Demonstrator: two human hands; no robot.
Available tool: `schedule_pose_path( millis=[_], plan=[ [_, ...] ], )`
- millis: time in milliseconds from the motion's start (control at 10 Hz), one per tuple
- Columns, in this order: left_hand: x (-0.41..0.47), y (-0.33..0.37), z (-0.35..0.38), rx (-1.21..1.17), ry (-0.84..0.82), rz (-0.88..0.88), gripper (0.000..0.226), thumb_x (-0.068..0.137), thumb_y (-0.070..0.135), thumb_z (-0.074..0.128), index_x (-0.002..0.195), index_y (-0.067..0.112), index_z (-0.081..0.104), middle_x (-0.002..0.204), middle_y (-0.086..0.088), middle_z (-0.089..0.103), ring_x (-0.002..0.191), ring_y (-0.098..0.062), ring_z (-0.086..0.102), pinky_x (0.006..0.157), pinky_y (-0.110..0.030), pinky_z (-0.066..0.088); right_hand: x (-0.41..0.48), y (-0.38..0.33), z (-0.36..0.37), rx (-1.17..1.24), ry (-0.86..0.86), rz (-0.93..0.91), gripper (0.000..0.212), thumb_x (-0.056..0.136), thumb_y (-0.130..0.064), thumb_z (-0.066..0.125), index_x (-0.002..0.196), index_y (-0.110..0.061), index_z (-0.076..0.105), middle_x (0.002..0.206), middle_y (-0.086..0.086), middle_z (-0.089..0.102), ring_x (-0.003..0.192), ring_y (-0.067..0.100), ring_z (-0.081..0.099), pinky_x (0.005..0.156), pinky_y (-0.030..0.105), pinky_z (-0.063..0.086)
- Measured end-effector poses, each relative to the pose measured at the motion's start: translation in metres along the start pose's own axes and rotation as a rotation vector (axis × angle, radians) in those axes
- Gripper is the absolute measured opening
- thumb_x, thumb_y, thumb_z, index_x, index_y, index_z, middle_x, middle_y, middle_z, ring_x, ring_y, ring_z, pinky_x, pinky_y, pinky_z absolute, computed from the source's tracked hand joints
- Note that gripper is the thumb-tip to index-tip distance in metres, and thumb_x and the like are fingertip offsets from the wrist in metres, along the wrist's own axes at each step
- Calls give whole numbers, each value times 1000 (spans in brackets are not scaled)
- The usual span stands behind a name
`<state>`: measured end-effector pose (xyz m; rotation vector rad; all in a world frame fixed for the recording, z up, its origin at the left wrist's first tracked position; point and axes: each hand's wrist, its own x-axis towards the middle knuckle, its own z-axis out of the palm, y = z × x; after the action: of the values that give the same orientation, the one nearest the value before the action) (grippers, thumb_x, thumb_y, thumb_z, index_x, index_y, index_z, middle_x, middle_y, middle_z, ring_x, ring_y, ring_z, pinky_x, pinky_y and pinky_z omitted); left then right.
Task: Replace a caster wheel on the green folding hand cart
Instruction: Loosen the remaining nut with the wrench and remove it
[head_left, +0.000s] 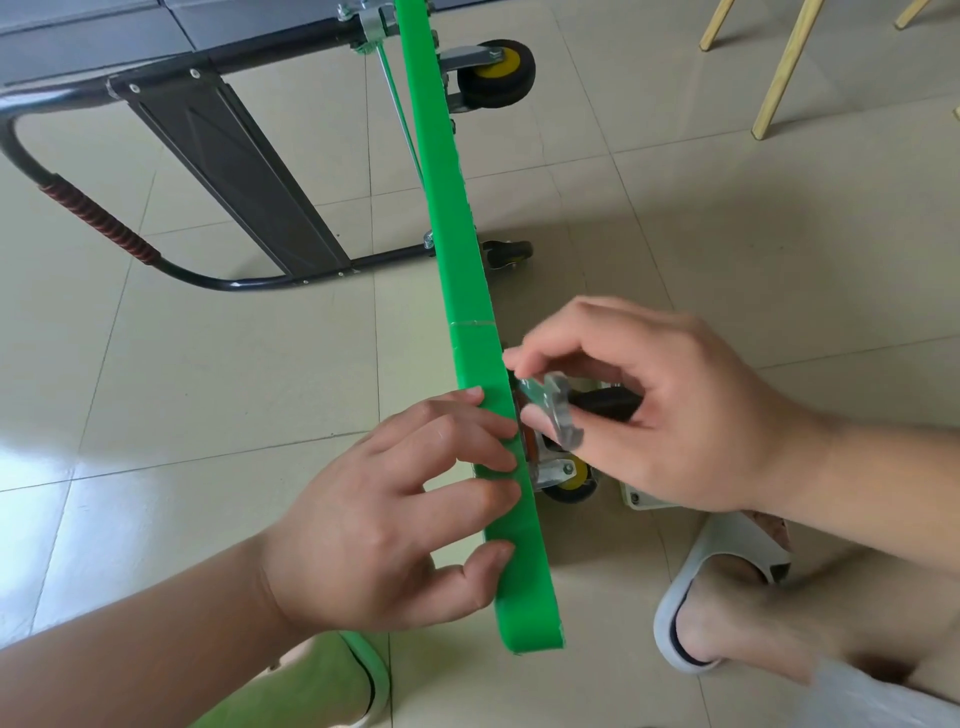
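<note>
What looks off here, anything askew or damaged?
Only the green cart platform: it stands on its edge, not on its wheels. The left hand rests on that edge while the right hand holds a black-handled tool at the near caster, so likely deliberate. No damage visible.

Tiled floor (208, 395), green cart (467, 291) on edge, slipper (727, 540)

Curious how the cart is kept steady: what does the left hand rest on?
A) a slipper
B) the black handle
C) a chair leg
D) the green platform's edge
D: the left hand lays its fingers across the green platform's edge.
</note>
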<state>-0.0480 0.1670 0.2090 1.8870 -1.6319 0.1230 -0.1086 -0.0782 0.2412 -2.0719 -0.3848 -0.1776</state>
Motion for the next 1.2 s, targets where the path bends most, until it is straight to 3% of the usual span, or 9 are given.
schedule_pose_path(
  millis=[100, 300, 400, 500, 600, 800, 1000, 1200],
  plan=[
    [-1, 0, 0, -2, -2, 3, 20, 100, 31, 61, 111, 14, 61, 118, -5, 56, 123, -26, 63, 115, -47, 47, -8, 5, 1, -28, -26, -27, 20, 87, -4, 73, 107, -10, 68, 105, 9, 67, 102, 34, 70, 82, 51, 57],
    [0, 0, 0, 4, 3, -1, 20, 100, 30, 62, 111, 13, 62, 117, -5, 55, 123, -26, 62, 116, -47, 46, 10, 1, -10, -106, 10, -133, 15, 94, -6, 70, 107, 0, 67, 99, 12, 70, 92, 25, 71, 80, 39, 58],
    [0, 0, 0, -2, 1, -4, 20, 99, 30, 63, 110, 14, 62, 118, -5, 56, 123, -25, 62, 116, -47, 46, 31, 1, -17, 22, 87, -65, 19, 97, -10, 65, 109, 4, 63, 99, 14, 70, 96, 23, 72, 87, 38, 61],
    [0, 0, 1, -4, 6, -10, 20, 100, 31, 62, 110, 15, 62, 118, -4, 56, 123, -24, 63, 115, -47, 47, 52, 9, -25, 110, 189, 82, 18, 97, -10, 67, 111, -1, 62, 101, 16, 70, 96, 25, 73, 84, 40, 62],
    [0, 0, 1, -4, 7, -12, 20, 101, 32, 61, 111, 15, 62, 117, -3, 56, 123, -23, 63, 115, -46, 47, 67, 22, -27, 264, 242, 317, 16, 98, -9, 66, 113, -3, 62, 103, 19, 71, 92, 25, 76, 76, 33, 64],
    [-1, 0, 2, -4, 10, -15, 20, 101, 33, 61, 111, 16, 62, 118, -3, 56, 123, -23, 63, 116, -46, 46, 82, 46, -19, 470, 287, 633, 19, 100, -6, 63, 114, 6, 63, 94, 16, 71, 78, 25, 76, 72, 34, 64],
    [-1, 0, 2, -10, 7, -16, 20, 101, 34, 61, 111, 16, 62, 118, -3, 57, 124, -23, 63, 115, -46, 46, 86, 55, -12, 452, 278, 772, 14, 100, -10, 63, 104, 3, 69, 84, 9, 72, 73, 21, 77, 69, 30, 64],
    [-1, 0, 1, -5, 4, -20, 20, 101, 34, 61, 110, 16, 62, 118, -3, 57, 124, -23, 63, 115, -47, 47, 92, 54, -1, 462, 231, 862, 11, 101, -7, 60, 106, -1, 68, 89, 13, 74, 66, 16, 77, 59, 23, 60]
  ],
)
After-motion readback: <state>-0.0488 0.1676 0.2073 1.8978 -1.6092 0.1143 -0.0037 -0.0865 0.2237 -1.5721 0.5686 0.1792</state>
